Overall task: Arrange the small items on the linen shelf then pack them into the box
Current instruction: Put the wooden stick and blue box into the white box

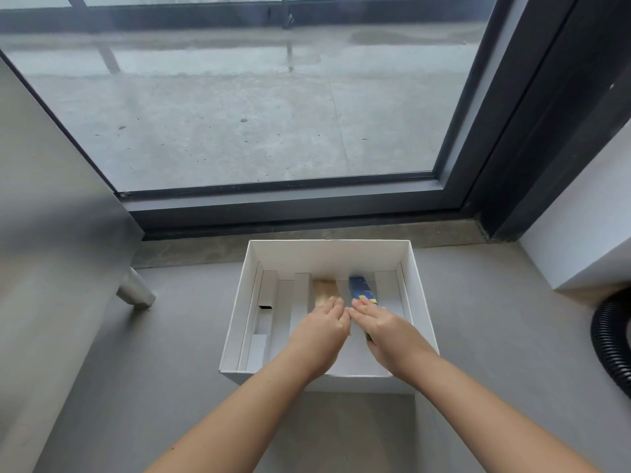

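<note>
In one box [238, 310], one tan carton [325, 291], one blue carton [361, 289]

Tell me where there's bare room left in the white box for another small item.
The lane between the left white carton and the middle white carton looks bare, as does the strip along the white box's near wall. The centre is crowded: left hand on the tan box, right hand on the blue box.

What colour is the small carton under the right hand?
The small carton is dark blue with yellow marks, best in the head view.
</note>
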{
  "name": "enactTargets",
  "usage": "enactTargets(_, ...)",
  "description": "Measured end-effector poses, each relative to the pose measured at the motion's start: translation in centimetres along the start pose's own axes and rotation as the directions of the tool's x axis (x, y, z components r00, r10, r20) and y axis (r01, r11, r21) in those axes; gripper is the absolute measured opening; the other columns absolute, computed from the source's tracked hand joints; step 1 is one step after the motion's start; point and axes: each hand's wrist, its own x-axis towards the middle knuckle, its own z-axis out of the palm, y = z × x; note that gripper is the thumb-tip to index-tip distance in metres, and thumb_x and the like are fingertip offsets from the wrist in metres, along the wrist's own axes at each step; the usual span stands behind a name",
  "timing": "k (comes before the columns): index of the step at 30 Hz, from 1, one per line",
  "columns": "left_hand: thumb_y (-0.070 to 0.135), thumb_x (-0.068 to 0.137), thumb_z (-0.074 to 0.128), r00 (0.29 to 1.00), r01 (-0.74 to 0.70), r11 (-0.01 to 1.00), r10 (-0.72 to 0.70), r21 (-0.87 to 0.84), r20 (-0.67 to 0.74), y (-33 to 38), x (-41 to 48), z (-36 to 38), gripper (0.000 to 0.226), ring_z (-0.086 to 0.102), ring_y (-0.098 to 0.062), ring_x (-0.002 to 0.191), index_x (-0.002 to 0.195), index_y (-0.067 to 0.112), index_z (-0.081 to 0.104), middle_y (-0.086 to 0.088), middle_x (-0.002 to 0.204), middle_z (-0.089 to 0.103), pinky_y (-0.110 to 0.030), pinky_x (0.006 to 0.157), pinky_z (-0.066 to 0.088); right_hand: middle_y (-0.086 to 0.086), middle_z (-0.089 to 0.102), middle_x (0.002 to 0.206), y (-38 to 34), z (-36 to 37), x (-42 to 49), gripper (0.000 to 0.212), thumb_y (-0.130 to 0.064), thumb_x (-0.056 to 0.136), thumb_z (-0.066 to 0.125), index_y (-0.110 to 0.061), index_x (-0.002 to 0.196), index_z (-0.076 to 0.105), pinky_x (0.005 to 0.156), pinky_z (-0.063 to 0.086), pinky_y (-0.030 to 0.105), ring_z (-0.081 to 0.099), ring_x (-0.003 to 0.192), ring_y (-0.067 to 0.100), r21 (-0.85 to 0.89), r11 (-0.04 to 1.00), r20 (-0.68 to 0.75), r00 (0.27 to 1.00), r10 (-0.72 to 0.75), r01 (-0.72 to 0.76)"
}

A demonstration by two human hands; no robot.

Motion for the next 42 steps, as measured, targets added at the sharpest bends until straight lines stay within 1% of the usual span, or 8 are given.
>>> enactTargets(6, -0.001, 0.094, 0.035, 0.997, -0.022, 0.999, 0.021, 0.024, 0.079, -0.4, 0.3, 0.9, 0.06, 0.004, -0.031, 0.142, 0.146, -0.004, 0.005, -0.022, 0.154, 0.006, -0.035, 0.115, 0.005, 0.004, 0.005, 0.157, -0.1, 0.5, 0.7, 0.06, -0.005, 0.095, 0.04, -0.013, 0.148, 0.013, 0.114, 0.008, 0.024, 0.005, 0.143, 0.015, 0.009, 1.0, 0.106, 0.994, 0.011, -0.012)
enactTargets(10, 0.007, 0.097, 0.033, 0.988, 0.011, 1.0, -0.011, 0.002, 0.156, -0.6, 0.5, 1.3, 0.059, -0.003, -0.031, 0.142, 0.147, -0.001, 0.002, -0.018, 0.155, 0.001, -0.043, 0.114, 0.002, 0.003, -0.002, 0.157, 0.1, 0.4, 0.7, 0.073, -0.023, 0.093, 0.055, -0.013, 0.149, 0.008, 0.114, 0.006, 0.032, -0.003, 0.143, 0.018, 0.034, 0.999, 0.198, 0.98, 0.028, -0.035)
enactTargets(14, 0.041, 0.099, 0.032, 0.971, 0.043, 0.999, -0.047, 0.021, 0.236, -0.7, 0.7, 1.2, 0.071, -0.011, -0.036, 0.141, 0.148, 0.003, -0.002, -0.017, 0.155, -0.003, -0.05, 0.112, -0.002, 0.001, -0.008, 0.157, 0.3, 0.5, 0.7, 0.085, -0.037, 0.089, 0.058, -0.017, 0.149, 0.001, 0.114, 0.003, 0.044, -0.01, 0.143, 0.021, -0.019, 0.998, 0.264, 0.963, 0.062, -0.059)
enactTargets(20, 0.072, 0.077, 0.046, 0.962, 0.098, 0.994, -0.082, -0.048, 0.259, -0.7, 0.7, 1.0, 0.11, -0.027, -0.041, 0.134, 0.148, 0.008, -0.007, -0.021, 0.152, -0.017, -0.054, 0.109, -0.011, 0.004, -0.013, 0.156, 0.7, 1.0, 1.0, 0.096, -0.058, 0.083, 0.053, -0.021, 0.148, -0.007, 0.111, -0.005, 0.053, -0.018, 0.141, 0.026, -0.082, 0.995, 0.318, 0.944, 0.088, -0.065)
enactTargets(30, 0.075, 0.071, 0.05, 0.95, 0.152, 0.988, -0.138, -0.031, 0.28, -2.1, 0.3, 1.6, 0.118, -0.032, -0.038, 0.132, 0.147, 0.013, -0.015, -0.018, 0.15, -0.025, -0.054, 0.106, -0.016, 0.005, -0.015, 0.156, 1.0, 1.4, 1.2, 0.095, -0.055, 0.083, 0.056, -0.024, 0.148, -0.007, 0.109, -0.008, 0.055, -0.02, 0.14, 0.029, -0.101, 0.99, 0.345, 0.93, 0.125, -0.096)
enactTargets(36, 0.071, 0.075, 0.048, 0.961, 0.194, 0.98, -0.183, -0.034, 0.206, -3.3, -0.4, 1.4, 0.111, -0.028, -0.034, 0.136, 0.147, 0.015, -0.015, -0.013, 0.152, -0.024, -0.052, 0.109, -0.011, 0.005, -0.015, 0.156, 0.4, 1.4, 1.6, 0.094, -0.052, 0.085, 0.056, -0.023, 0.148, -0.007, 0.109, -0.006, 0.057, -0.019, 0.14, 0.029, -0.122, 0.988, 0.354, 0.926, 0.135, -0.098)
enactTargets(38, 0.066, 0.081, 0.047, 0.973, 0.195, 0.98, -0.19, -0.026, 0.131, -3.4, -0.5, 0.9, 0.103, -0.025, -0.032, 0.137, 0.147, 0.016, -0.014, -0.01, 0.153, -0.023, -0.05, 0.11, -0.01, 0.004, -0.012, 0.156, -0.1, 1.3, 1.9, 0.088, -0.048, 0.088, 0.054, -0.022, 0.149, -0.004, 0.11, -0.004, 0.055, -0.017, 0.141, 0.027, -0.114, 0.989, 0.311, 0.943, 0.122, -0.091)
enactTargets(42, 0.053, 0.093, 0.041, 0.977, 0.211, 0.977, -0.212, 0.036, 0.003, -3.2, -0.7, -0.5, 0.084, -0.017, -0.033, 0.14, 0.149, 0.014, -0.008, -0.013, 0.155, -0.015, -0.049, 0.112, -0.006, 0.003, 0.002, 0.157, -1.3, 0.0, 2.1, 0.067, -0.031, 0.095, 0.047, -0.019, 0.149, 0.009, 0.113, 0.003, 0.05, -0.002, 0.143, 0.025, -0.17, 0.983, 0.106, 0.99, 0.091, -0.072)
